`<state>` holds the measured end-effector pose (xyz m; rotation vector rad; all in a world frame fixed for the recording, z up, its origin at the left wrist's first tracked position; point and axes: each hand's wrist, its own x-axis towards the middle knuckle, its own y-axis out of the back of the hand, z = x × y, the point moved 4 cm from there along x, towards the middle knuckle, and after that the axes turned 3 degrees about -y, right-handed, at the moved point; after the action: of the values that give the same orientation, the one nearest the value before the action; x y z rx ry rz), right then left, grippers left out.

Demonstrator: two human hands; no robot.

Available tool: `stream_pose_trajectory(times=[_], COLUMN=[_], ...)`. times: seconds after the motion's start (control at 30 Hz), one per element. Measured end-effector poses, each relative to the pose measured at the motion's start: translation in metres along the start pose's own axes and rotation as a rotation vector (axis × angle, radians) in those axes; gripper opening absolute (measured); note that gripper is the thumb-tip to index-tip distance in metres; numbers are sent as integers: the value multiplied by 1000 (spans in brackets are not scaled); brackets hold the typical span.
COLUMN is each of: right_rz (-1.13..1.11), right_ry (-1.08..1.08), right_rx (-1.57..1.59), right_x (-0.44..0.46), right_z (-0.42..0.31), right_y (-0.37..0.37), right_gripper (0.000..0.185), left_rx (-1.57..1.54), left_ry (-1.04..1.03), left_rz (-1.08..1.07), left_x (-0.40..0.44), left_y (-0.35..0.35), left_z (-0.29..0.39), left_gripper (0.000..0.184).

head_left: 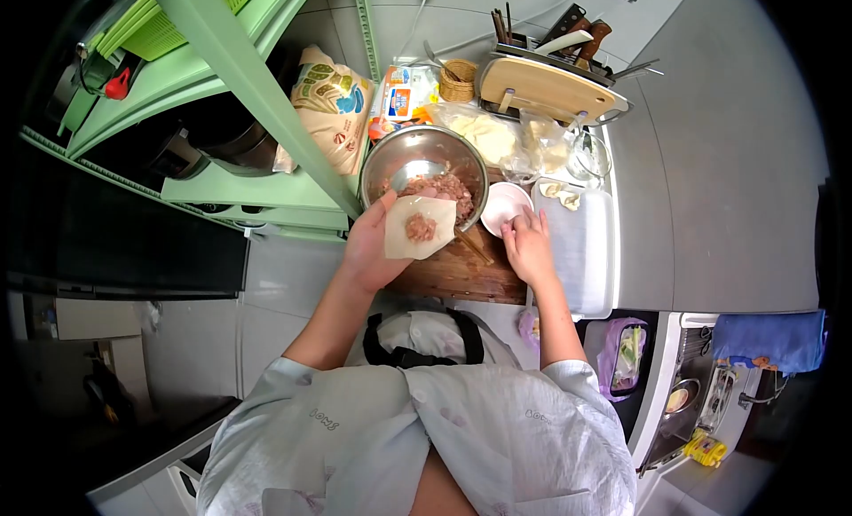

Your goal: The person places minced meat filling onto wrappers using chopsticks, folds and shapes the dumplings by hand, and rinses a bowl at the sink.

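Observation:
A dumpling wrapper (398,241) lies across my left hand (365,247), with a small mound of minced meat (421,228) at its centre. My left thumb rests at the wrapper's edge, and the other fingers are hidden under it. My right hand (530,249) reaches over the near rim of a small white bowl (507,199), fingers stretched out and apart, fingertips inside it. What the bowl holds is hard to make out. Behind the wrapper stands a steel mixing bowl (383,157) with more minced meat. Chopsticks (474,247) lean out of its near side.
Folded dumplings (561,195) sit on a translucent plastic container (581,254) at the right. Bagged wrappers (491,136), a knife rack with a cutting board (546,86) and a glass jar (587,157) stand behind. A green shelf post (257,94) rises at the left.

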<state>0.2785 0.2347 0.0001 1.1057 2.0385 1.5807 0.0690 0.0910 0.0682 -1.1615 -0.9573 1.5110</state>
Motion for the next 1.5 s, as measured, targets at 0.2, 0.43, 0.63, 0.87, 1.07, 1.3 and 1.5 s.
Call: stream_pose_trajectory(times=[0.2,0.43,0.63,0.87,1.07,1.3,1.5], right_rz=[-80,152,-50,187,28,-123,-106], right_ry=[-60,341,511,441,-44,-92,-48], right_rx=[6,554,430,450,-48,-40,-47], right_x=[3,6,-4,-11,9,-1,1], right_z=[-3,-113,-160,-125,-33,-14,-16], right_y=[6,105,92,98,35,17,10], right_gripper=[34,9,17,9,28,36,31], left_rx=[-49,2,-18,-108,-32,-62,-98], left_ry=[-26,-101,-19,-118,-153,-146,-126], left_rz=[-40,-25,-110,-130,-72,-97,-129], left_x=[5,14,17,15,5,5,9], left_y=[0,-8,-9,-5,-15,-20,-23], left_z=[1,-8,-20,-21,-6,-2,-3], left_gripper=[57,53,52,52,53,53,54])
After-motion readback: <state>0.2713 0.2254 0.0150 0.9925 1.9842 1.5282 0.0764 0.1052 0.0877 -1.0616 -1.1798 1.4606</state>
